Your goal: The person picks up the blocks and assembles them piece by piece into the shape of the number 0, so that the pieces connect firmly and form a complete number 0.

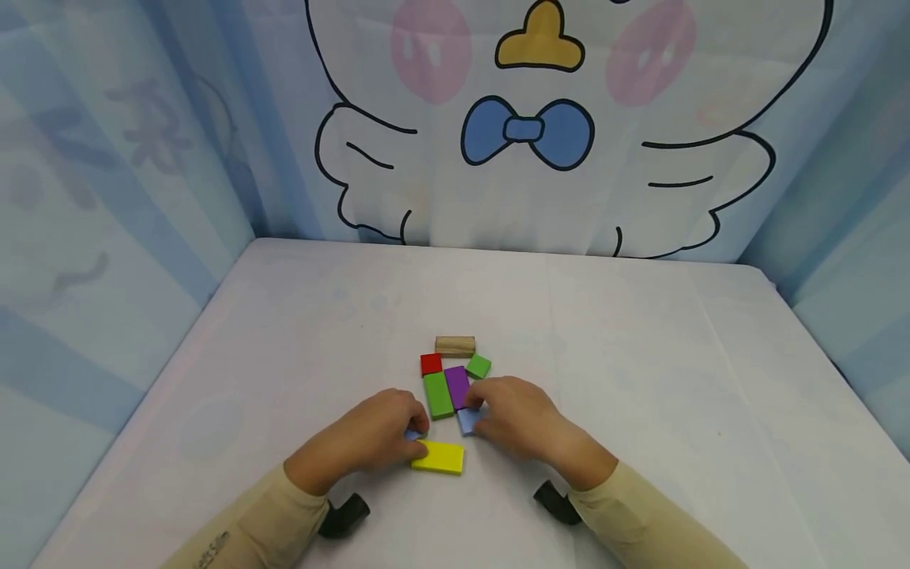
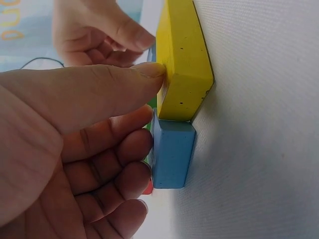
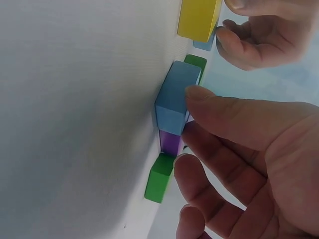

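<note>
Blue block (image 3: 174,99) touching right fingers (image 3: 212,150), yellow block (image 1: 442,458) touching left fingers (image 2: 134,145), curled, pinch unclear.

Location type: a white table (image 1: 675,379) screened by cloth on three sides; the surrounding premises cannot be identified. A cartoon-printed backdrop (image 1: 512,201) hangs behind the far edge. A blue-patterned left curtain (image 1: 107,205) and a blue right curtain (image 1: 846,237) flank the side edges, meeting the backdrop near the far corners.
</note>
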Demonstrator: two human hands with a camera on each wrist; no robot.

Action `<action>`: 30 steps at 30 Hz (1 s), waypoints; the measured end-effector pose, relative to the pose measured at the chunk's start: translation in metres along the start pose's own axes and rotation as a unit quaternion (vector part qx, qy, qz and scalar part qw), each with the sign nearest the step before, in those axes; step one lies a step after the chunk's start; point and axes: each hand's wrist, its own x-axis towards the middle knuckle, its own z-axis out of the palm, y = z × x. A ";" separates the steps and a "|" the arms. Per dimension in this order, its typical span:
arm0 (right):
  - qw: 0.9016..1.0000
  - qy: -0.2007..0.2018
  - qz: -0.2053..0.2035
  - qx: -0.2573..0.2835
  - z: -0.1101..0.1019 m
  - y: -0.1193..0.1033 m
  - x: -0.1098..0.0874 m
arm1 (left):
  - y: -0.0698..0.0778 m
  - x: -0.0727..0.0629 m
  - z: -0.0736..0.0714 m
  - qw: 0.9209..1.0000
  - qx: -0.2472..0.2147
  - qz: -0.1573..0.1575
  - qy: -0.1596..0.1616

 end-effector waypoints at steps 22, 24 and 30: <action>0.997 -0.018 -0.075 0.027 0.003 0.002 0.008 | 0.001 -0.001 -0.001 1.000 0.008 0.008 0.003; 0.997 -0.014 -0.072 0.020 0.004 0.001 0.009 | 0.001 -0.001 -0.001 1.000 0.006 0.012 0.005; 0.999 -0.002 -0.049 0.006 0.005 -0.003 0.013 | 0.002 -0.002 -0.001 1.000 0.008 0.019 0.007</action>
